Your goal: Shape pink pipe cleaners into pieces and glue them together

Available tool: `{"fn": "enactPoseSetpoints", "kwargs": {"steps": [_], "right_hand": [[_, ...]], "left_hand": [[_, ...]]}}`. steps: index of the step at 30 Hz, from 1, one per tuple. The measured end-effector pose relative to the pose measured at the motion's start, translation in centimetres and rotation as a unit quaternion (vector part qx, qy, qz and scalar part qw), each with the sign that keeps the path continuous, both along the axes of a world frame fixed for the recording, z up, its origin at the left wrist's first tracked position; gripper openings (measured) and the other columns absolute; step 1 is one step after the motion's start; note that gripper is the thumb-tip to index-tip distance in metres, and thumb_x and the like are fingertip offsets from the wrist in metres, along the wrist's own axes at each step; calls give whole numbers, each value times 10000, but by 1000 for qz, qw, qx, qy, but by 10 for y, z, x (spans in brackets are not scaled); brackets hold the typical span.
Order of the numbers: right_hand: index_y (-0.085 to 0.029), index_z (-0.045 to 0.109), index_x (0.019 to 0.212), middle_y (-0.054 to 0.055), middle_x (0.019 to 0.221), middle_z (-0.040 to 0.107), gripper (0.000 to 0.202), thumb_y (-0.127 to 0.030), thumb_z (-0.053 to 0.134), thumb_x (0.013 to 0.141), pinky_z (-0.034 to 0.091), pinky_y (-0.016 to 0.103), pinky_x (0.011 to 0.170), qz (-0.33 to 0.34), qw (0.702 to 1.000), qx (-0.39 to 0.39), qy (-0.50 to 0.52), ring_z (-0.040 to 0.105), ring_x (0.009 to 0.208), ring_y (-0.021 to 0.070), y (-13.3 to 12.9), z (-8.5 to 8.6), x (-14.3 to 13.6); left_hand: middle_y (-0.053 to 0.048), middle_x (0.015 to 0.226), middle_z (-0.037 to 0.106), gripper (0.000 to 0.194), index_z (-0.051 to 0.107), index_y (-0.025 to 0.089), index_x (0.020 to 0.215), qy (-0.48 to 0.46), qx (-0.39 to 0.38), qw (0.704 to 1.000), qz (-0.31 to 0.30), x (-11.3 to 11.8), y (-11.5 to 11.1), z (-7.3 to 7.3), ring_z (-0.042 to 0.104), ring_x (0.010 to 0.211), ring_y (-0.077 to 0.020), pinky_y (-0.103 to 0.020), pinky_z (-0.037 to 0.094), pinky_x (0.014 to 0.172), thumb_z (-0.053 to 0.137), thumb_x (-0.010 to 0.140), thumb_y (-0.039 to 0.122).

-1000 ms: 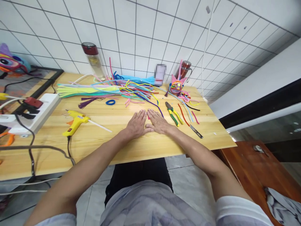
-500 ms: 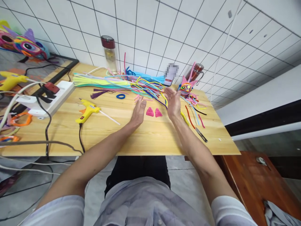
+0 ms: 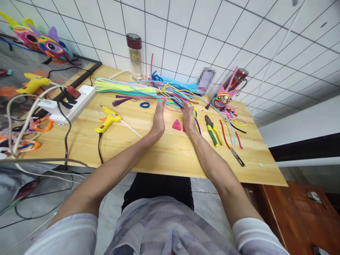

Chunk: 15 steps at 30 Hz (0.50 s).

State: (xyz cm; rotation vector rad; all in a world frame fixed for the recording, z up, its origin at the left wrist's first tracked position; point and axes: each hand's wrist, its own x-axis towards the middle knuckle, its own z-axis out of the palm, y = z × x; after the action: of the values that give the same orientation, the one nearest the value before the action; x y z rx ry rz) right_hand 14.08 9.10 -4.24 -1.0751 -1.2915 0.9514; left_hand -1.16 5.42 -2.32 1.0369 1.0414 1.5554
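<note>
My left hand (image 3: 159, 120) is held edge-down over the wooden table, fingers stretched out, with nothing in it. Opposite it, my right hand (image 3: 188, 118) has its palm turned inward and its fingers extended, also holding nothing. Between them on the tabletop lies a pink ribbed triangular piece (image 3: 176, 124). A second pink piece (image 3: 183, 128) shows only as a sliver behind my right hand. Just beyond my fingertips is a pile of colourful pipe cleaners (image 3: 170, 92). Right of my right hand are pliers (image 3: 214, 131) with green and yellow handles.
At left are a yellow glue gun (image 3: 110, 120), a corded power strip (image 3: 77, 104) and a second glue gun (image 3: 34, 83). Bottles (image 3: 135, 56) and a phone (image 3: 205, 81) stand along the tiled wall. Thread snips (image 3: 237, 157) and a pink cat-like figure (image 3: 222, 97) are at right.
My right hand has moved inward toward my left, now partly covering one pink piece and uncovering the pliers. The camera view has shifted, so the table things appear farther right.
</note>
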Motion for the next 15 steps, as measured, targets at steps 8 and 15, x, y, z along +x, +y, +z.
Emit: {"fn": "enactPoseSetpoints", "kwargs": {"steps": [8,15], "right_hand": [[-223,635,1382,146,1540,630,914,-900,196,952,294,617,1321,-21,988,51,147,510,1543,282,-4,15,14],[-202,641,1364,161,1461,674,906,-903,257,937,316,597,1322,-47,987,50,146,553,1504,288,-2,9,23]], "left_hand": [[-108,1671,499,678,489,218,1587,-32,25,998,-38,51,26,11,402,1619,-241,-457,261,1362,178,1128,610],[-98,1738,422,633,541,210,1551,85,50,984,-149,78,28,-26,285,1670,-234,-410,167,1384,385,1095,621]]}}
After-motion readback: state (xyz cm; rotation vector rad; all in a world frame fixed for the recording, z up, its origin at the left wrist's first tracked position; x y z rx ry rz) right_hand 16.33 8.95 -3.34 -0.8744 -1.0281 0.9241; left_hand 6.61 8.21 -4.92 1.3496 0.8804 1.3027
